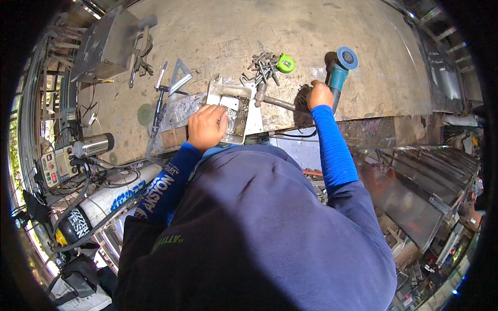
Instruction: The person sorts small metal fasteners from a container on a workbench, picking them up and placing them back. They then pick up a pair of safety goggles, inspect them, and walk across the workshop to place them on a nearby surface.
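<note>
My left hand (207,126) is closed over the near left part of an open metal box (244,92) holding small loose hardware. Its fingers are curled, and I cannot make out what they hold. My right hand (320,97) is closed like a fist above the bench, between a hammer (277,102) and a teal angle grinder (338,78) with a blue disc. A small dark bit shows at its fingertips, too small to name. The hammer's handle points toward this hand; whether they touch I cannot tell.
Clamps or bolts (263,68) and a green tape measure (286,63) lie beyond the box on the wooden bench (218,36). A triangle square (180,78) and a welding torch (157,114) lie left. A gas cylinder (98,205) and control unit (58,166) stand lower left.
</note>
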Demonstrator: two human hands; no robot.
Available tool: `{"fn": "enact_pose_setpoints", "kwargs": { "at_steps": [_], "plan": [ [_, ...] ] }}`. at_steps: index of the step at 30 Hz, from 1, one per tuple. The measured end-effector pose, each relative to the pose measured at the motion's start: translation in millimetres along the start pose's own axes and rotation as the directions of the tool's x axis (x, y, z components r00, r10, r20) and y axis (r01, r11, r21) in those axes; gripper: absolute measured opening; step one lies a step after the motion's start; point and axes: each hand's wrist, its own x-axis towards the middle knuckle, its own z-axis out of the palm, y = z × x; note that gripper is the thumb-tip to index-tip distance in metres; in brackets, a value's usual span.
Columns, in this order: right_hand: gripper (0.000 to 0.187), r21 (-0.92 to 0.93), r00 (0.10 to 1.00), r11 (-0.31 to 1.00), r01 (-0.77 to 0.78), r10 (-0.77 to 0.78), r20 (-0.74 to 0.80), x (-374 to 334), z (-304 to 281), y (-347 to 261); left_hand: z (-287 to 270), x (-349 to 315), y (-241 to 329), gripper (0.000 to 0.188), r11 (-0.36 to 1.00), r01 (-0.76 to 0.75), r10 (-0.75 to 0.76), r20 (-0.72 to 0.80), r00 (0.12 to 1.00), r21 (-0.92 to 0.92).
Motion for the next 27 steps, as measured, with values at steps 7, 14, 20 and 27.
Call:
{"fn": "enact_pose_setpoints", "kwargs": {
  "at_steps": [7, 14, 20, 27],
  "plan": [
    [0.015, 0.223, 0.954, 0.946, 0.236, -0.181, -0.239, -13, -3, -17, 1, -1, -3, 0.009, 0.998, 0.041, -0.043, -0.032, 0.999, -0.05],
    [0.014, 0.57, 0.963, 0.784, 0.243, -0.127, -0.236, -75, 5, -50, 3, 0, 1, 0.017, 0.998, 0.011, -0.017, 0.103, 0.995, 0.065],
    [0.013, 0.559, 0.967, 0.79, 0.251, -0.173, -0.189, -113, 36, -46, 29, 17, -1, 0.017, 0.949, 0.038, -0.235, 0.619, 0.749, 0.313],
    [0.012, 0.59, 0.973, 0.774, 0.231, -0.192, -0.13, -132, 44, -37, 77, 42, -24, 0.023, 0.924, 0.209, -0.368, 0.594, 0.716, 0.321]
  ]
}}
